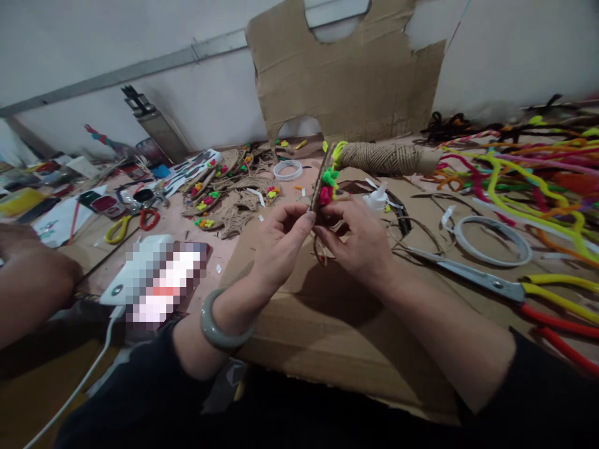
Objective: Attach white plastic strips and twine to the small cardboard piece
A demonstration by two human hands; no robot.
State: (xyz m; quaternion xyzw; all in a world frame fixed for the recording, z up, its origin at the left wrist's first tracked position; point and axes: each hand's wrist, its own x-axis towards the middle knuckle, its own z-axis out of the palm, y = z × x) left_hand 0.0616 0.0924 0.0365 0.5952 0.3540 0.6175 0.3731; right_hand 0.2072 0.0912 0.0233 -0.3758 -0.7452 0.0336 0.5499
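Bottle stands, contents unclear, beyond left hand and right hand, grip clamped on ornament.

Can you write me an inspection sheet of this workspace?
Surface: cardboard sheet in front of the person, on a pinkish tabletop.
Work in hand: twine piece with pink and green trim, edge towards the camera.
Clutter: twine roll, scissors, white ring and coloured strands to the right; pile of trimmed pieces to the left.
Grips: left grip pinches the twine piece; right grip at its lower end, contact partly hidden.
Cables: white cable plugged into a white device, leaving frame at lower left.
Surroundings: cut cardboard panel standing by the wall; another person's arm at the left edge.
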